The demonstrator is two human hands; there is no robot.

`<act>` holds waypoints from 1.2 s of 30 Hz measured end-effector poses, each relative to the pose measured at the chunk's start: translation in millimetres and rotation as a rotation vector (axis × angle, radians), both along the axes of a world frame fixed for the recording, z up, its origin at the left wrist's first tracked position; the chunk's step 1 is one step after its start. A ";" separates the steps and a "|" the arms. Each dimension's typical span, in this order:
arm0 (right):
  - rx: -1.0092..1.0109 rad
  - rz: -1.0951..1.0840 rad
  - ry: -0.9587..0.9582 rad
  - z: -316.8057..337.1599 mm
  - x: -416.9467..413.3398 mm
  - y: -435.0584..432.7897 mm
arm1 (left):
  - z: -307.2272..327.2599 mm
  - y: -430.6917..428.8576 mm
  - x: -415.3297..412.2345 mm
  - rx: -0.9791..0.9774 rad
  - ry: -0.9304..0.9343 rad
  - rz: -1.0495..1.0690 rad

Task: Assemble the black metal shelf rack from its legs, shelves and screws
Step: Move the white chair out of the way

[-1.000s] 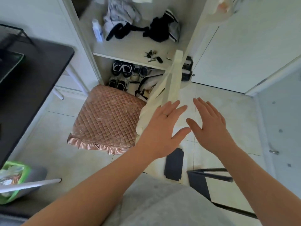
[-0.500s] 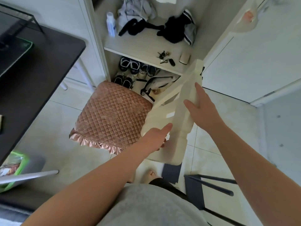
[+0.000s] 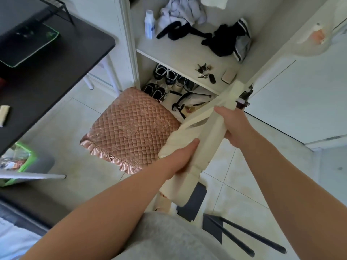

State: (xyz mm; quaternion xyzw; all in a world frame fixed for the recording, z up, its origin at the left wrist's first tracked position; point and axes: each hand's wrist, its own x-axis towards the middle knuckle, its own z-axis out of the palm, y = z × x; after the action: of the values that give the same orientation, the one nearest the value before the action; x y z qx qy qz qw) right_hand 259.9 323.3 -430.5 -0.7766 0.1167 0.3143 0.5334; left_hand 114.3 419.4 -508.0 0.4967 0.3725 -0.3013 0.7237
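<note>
Cream chair back (image 3: pixel 175 143), left hand (image 3: pixel 180 159) gripping low, right hand (image 3: pixel 235 126) higher

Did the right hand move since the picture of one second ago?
Yes. The right hand moved left onto the cream chair back, which it now grips; before, it hovered open to the right of it.

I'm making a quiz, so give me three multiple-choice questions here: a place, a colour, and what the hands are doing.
1. Where do the keys lie? A. cupboard shelf B. black desk C. floor
2. What colour is the quilted cushion? A. green B. pink C. blue
3. What do the left hand and right hand do? A. both hang free B. only one grips C. both grip the cream piece
Key: A, they sit on its board; B, pink fabric; C, fingers of both curl round it.
</note>
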 end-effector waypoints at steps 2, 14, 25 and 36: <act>0.020 0.011 0.142 2.2 11.0 0.0 | -2.9 2.6 4.2 -0.095 0.030 0.057; 0.018 -0.015 0.136 0.0 22.7 17.2 | 0.3 0.2 7.9 0.065 0.003 0.192; 0.034 0.081 0.068 24.3 18.8 109.9 | 15.3 77.9 3.5 0.013 -0.045 0.273; -0.014 0.178 0.064 60.1 29.4 207.7 | 41.2 161.1 16.2 0.023 -0.142 0.319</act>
State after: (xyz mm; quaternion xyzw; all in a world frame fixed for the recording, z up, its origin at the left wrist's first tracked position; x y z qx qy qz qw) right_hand 289.3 531.0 -370.4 -0.7770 0.0665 0.3845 0.4939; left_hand 130.5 580.4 -466.9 0.4594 0.3978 -0.1425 0.7812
